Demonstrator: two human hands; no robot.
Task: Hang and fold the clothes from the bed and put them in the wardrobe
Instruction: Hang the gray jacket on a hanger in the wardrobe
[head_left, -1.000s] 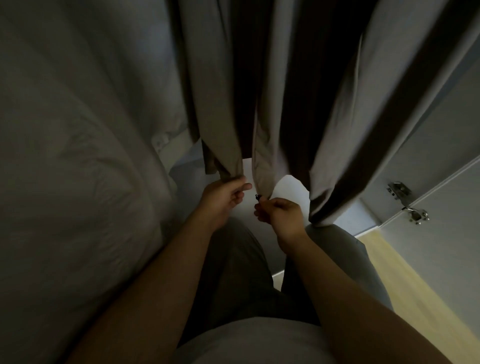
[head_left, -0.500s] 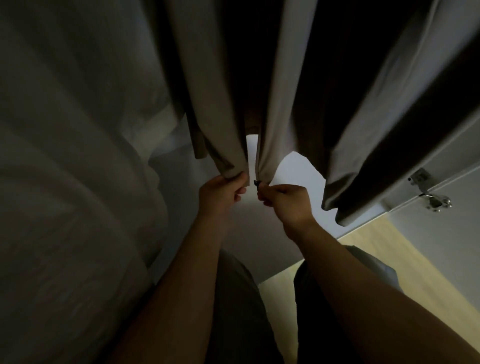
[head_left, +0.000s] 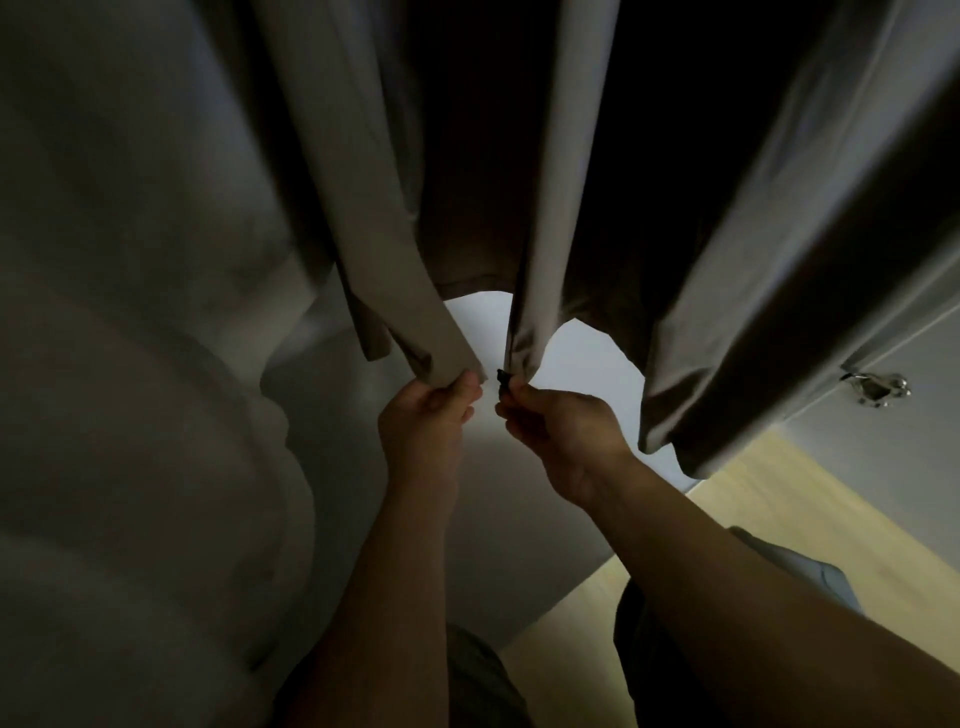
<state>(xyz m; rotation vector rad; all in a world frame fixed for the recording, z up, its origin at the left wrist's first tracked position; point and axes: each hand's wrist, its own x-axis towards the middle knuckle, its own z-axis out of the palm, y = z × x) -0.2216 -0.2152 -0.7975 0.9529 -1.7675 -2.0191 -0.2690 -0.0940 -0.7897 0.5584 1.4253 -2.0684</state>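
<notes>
Little had changed in the last second: your two hands had stayed at the hem of the grey coat (head_left: 727, 234), which hung inside the wardrobe (head_left: 582, 353), well above the wooden floor (head_left: 779, 519). The view had drawn in closer and tipped upward, and the gap between the coat's two front edges had opened slightly rather than closed. I judged from that that the fastening at the bottom was not yet joined. The coat was already hung, and only closing its front was left before you could go back for the next piece.

Your left hand (head_left: 423, 421) reached up with its fingers curled, thumb and fingertips pinching the bottom corner of the left front edge (head_left: 374, 234) and pulling it taut toward the middle. Your right hand (head_left: 563, 436), just beside it but not touching, pinched a small dark piece (head_left: 503, 378) at the foot of the right front edge (head_left: 550, 234). It was probably a zip end, though it was too small to be sure. Both forearms rose steeply from below. Pale cloth (head_left: 130, 364) hung at your left, and a metal hinge (head_left: 878, 388) showed at the right.
</notes>
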